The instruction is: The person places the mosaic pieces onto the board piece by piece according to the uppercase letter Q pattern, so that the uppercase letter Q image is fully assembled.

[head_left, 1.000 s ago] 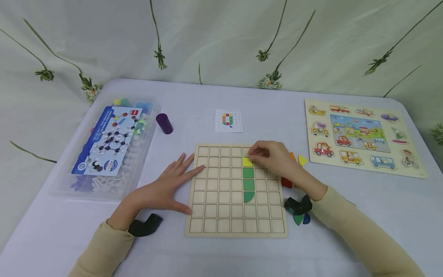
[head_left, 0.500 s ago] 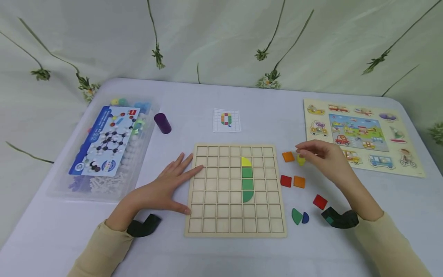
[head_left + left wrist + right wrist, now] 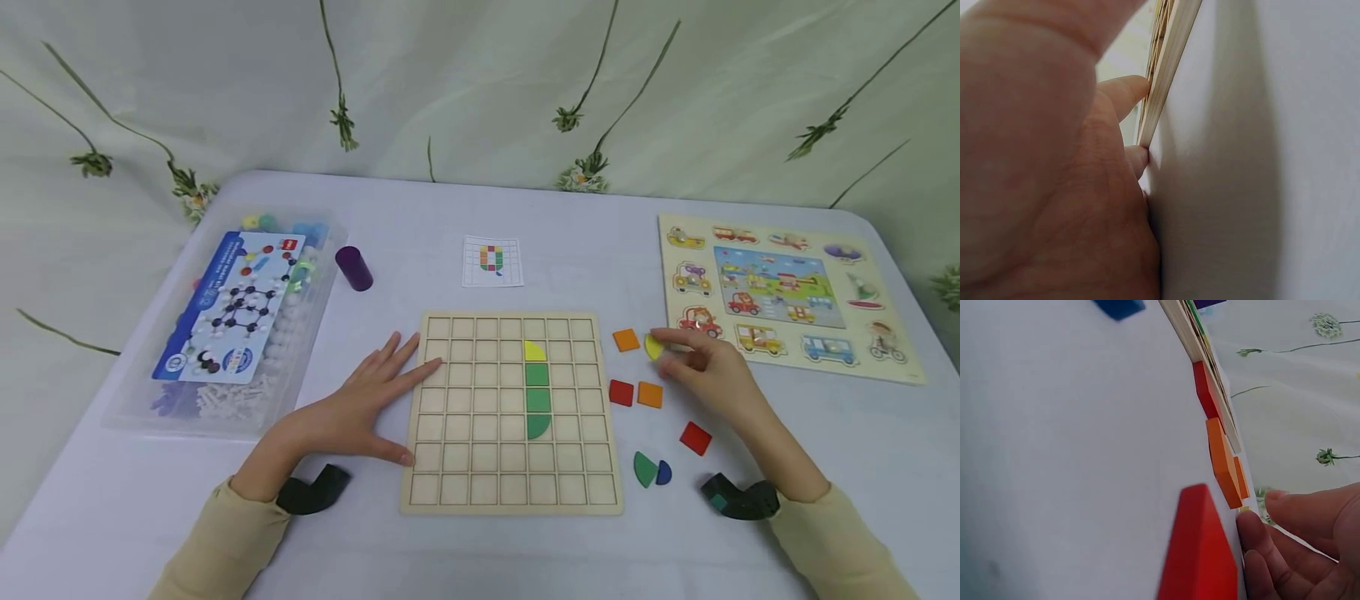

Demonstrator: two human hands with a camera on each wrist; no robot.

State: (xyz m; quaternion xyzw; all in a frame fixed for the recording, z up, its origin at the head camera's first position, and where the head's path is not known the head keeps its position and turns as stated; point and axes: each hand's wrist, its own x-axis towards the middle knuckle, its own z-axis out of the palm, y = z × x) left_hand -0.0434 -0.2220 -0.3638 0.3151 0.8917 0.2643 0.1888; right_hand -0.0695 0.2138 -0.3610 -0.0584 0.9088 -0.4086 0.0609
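My left hand [image 3: 363, 396] lies spread at the left edge of a wooden grid board [image 3: 450, 492], fingertips and thumb touching its rim; in the left wrist view a finger [image 3: 1125, 94] meets the board's side. On the board, one column holds a yellow quarter-circle tile [image 3: 534, 351], two green squares [image 3: 537, 401] and a green quarter-circle tile [image 3: 537, 427]. Right of the board, my right hand [image 3: 708, 367] pinches another yellow curved tile [image 3: 653, 346] between thumb and index finger, low at the table; in the right wrist view its fingers mostly hide that tile.
Near the right hand lie orange squares [image 3: 626, 339], red squares [image 3: 696, 438], a green curved tile [image 3: 645, 469] and a blue half-round tile [image 3: 663, 472]. A pattern card [image 3: 492, 262], purple cylinder [image 3: 354, 268], boxed molecule kit [image 3: 225, 317] and vehicle puzzle [image 3: 787, 292] stand farther back.
The right hand has left the board's yellow tile and moved right to the loose yellow tile, which now shows turned between its fingertips. The left hand stays put.
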